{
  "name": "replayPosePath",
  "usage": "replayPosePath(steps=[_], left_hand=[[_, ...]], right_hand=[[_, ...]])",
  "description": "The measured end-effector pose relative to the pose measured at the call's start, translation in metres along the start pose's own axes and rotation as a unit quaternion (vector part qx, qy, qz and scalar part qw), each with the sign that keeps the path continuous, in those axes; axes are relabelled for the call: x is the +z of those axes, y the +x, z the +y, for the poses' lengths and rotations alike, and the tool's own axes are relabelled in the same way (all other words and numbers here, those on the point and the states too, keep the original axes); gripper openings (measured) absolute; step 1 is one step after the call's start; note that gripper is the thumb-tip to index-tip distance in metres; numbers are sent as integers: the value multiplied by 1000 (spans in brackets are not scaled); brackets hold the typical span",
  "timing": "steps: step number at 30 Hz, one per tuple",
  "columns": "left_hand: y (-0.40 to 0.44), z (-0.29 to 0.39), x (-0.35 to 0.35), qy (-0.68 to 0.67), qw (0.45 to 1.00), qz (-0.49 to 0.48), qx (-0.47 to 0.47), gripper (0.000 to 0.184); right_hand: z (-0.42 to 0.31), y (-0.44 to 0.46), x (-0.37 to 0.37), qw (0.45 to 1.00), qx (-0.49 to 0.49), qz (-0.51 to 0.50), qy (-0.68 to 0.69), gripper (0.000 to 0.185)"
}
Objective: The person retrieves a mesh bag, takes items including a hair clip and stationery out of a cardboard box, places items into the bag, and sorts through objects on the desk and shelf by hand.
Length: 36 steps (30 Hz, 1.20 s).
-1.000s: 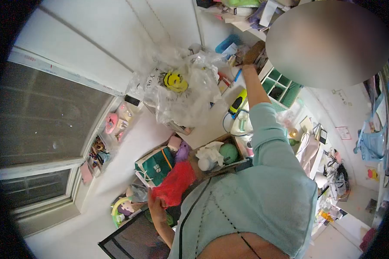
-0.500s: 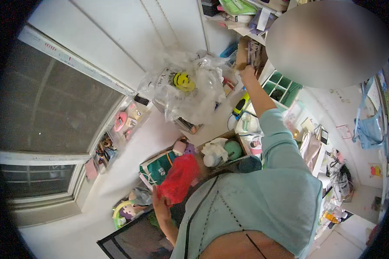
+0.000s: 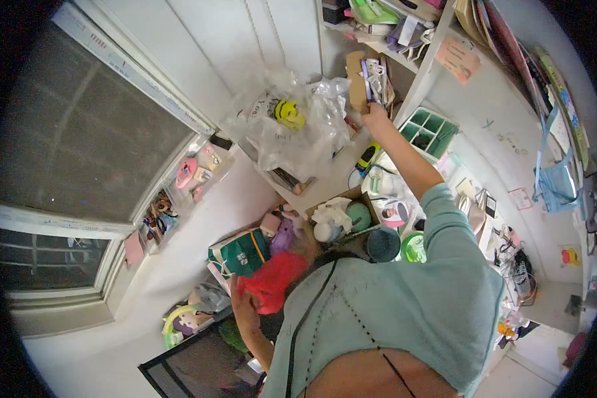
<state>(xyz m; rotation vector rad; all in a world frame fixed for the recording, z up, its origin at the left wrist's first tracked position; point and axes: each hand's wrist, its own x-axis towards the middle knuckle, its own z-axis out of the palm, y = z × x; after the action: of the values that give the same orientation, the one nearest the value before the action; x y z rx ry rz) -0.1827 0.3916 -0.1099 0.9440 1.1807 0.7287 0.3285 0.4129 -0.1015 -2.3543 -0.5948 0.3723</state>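
Observation:
My right arm stretches up to the shelf corner, where my right hand (image 3: 377, 117) is closed on the near edge of an open cardboard box (image 3: 357, 81). Small packets and slim items show inside that box. At the lower left, my left hand (image 3: 243, 306) grips a crumpled red plastic bag (image 3: 276, 280), fingers partly hidden by it. The bag hangs beside a green fabric bag (image 3: 239, 254) and a purple plush toy (image 3: 282, 236). Left of the cardboard box lies a heap of clear plastic bags (image 3: 305, 136) with a yellow smiley print.
A carton (image 3: 343, 229) holding a green ball and white items stands in front of my body. A green divided tray (image 3: 430, 132) sits right of my right forearm. A dark mesh frame (image 3: 199, 361) is at the lower left, and shelves (image 3: 404, 56) rise at the top.
My view has shifted, showing more of the shelf side at the upper right. The cardboard box now shows more of its inside. Both hands keep their holds.

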Motion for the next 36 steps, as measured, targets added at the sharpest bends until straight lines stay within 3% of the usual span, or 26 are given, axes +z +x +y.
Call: replayPosePath(steps=[4, 7, 8, 9, 10, 11, 12, 15, 16, 17, 19, 20, 23, 24, 26, 27, 28, 32, 35, 36], left_hand=[[-2, 1, 2, -24, 1000, 1, 12, 53], [-11, 14, 13, -42, 999, 21, -15, 51], [-10, 15, 13, -38, 999, 6, -5, 50], [-8, 15, 12, -33, 999, -11, 4, 49], [-8, 16, 10, -26, 999, -29, 11, 48], [-8, 19, 9, 5, 999, -48, 14, 48], [-6, 23, 9, 35, 997, -68, 17, 47], [-13, 33, 14, 87, 991, -102, 1, 45], [-16, 36, 22, 76, 992, -96, -14, 45], [-20, 36, 25, 69, 993, -90, -28, 45], [-17, 26, 20, 114, 981, -156, -33, 46], [-18, 23, 26, 130, 973, -189, -32, 46], [-42, 21, 61, 75, 969, -225, -63, 53], [-45, 17, 67, 123, 955, -266, -44, 57], [-52, 10, 74, 218, 917, -335, -9, 66], [-58, 3, 79, 189, 913, -360, -17, 68], [-64, -8, 86, 160, 909, -383, -25, 69], [-92, -42, 84, 170, 864, -457, -122, 64], [-135, -34, 102, 74, 860, -495, -101, 49], [-141, -37, 102, 88, 874, -466, -109, 44]], right_hand=[[30, -23, 4, 998, -51, -12, 34, 43], [84, -16, 20, 994, -54, -94, -14, 37], [114, -9, 36, 977, 12, -89, 193, 31], [144, -2, 52, 915, 71, -61, 392, 26], [115, -38, 23, 821, 198, -40, 534, 24], [77, -78, -10, 689, 314, -13, 653, 22], [47, -114, -33, 615, 373, 50, 693, 21], [91, -162, -57, 665, 346, -11, 661, 20], [108, -182, -72, 674, 319, -85, 660, 16], [100, -211, -86, 671, 303, -90, 671, 14], [116, -255, -104, 717, 246, -76, 648, 14], [122, -274, -109, 734, 278, -58, 617, 15], [121, -336, -117, 746, 279, -70, 600, 20], [114, -355, -123, 716, 320, -88, 615, 29], [97, -391, -127, 742, 271, -93, 606, 36], [95, -403, -128, 754, 246, -100, 601, 39], [99, -412, -127, 740, 282, -156, 591, 45], [92, -442, -113, 737, 256, -205, 591, 45], [99, -450, -104, 734, 250, -210, 595, 46], [100, -453, -102, 742, 245, -206, 589, 47]])
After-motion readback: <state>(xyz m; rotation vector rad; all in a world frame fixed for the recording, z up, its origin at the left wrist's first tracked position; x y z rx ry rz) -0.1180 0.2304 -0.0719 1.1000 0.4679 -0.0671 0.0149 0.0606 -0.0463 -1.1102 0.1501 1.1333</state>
